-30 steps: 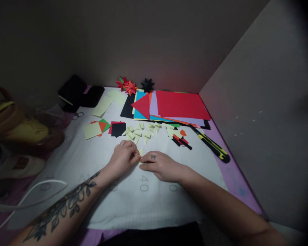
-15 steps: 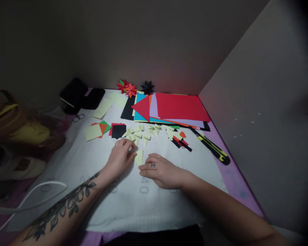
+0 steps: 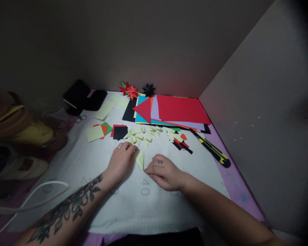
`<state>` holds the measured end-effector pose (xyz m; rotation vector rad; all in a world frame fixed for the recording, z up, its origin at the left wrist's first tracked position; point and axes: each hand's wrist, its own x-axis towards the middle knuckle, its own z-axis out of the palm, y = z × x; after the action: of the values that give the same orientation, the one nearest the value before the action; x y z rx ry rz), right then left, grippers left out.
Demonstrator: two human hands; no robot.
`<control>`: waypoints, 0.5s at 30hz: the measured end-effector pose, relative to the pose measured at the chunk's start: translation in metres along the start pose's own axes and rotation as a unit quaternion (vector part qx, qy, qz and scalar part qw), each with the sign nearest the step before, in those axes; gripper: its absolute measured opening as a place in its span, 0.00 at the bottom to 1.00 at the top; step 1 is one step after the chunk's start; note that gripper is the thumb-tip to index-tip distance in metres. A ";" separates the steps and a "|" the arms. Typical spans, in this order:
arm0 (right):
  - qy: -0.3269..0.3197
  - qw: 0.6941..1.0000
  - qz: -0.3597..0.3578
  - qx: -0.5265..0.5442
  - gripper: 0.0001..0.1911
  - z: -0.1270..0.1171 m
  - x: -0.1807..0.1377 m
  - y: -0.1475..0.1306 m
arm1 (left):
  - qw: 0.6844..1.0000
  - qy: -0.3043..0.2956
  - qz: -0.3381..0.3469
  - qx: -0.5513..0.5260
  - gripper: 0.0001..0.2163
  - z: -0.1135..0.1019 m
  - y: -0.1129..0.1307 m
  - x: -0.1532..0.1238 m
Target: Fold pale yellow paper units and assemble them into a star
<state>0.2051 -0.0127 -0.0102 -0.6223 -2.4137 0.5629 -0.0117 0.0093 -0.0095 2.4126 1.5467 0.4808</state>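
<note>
A small pale-yellow folded paper piece [image 3: 140, 160] lies flat on the white sheet, its point toward me. My left hand [image 3: 122, 156], fingers curled, holds its left side, with the thumb hidden behind the fingers. My right hand [image 3: 165, 172] has its fingers pressed together at the lower tip of the piece. Just beyond are several pale-yellow folded units [image 3: 137, 136] in a loose group. Behind my left hand sit a black paper square [image 3: 120, 133] and a pale-yellow square [image 3: 94, 133] over orange and green ones.
A black-and-yellow utility knife [image 3: 213, 150] lies at the right, near paper scraps [image 3: 181, 142]. Coloured sheets [image 3: 183, 109] are stacked at the back, with paper stars [image 3: 132, 92] behind them. Scissors [image 3: 81, 119], a black case [image 3: 77, 94] and a white cable [image 3: 41, 184] occupy the left.
My right hand has shifted slightly right and down, uncovering more of the folded paper piece, whose crease and lower tip now show. My left hand stays at its left side.
</note>
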 end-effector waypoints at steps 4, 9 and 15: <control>-0.003 0.996 0.058 -0.073 0.15 0.002 0.001 0.004 | 0.999 0.006 0.002 -0.040 0.10 -0.002 -0.002 -0.001; -0.058 0.990 0.082 -0.101 0.15 0.004 0.002 0.004 | 0.992 -0.017 0.046 -0.113 0.09 -0.011 -0.003 -0.004; -0.001 0.994 0.096 -0.049 0.14 0.004 0.002 0.006 | 0.985 -0.059 0.061 -0.148 0.04 -0.019 0.000 -0.005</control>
<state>0.2027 -0.0080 -0.0149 -0.9042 -2.4105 0.5256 -0.0212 0.0047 0.0067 2.2693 1.1908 0.5388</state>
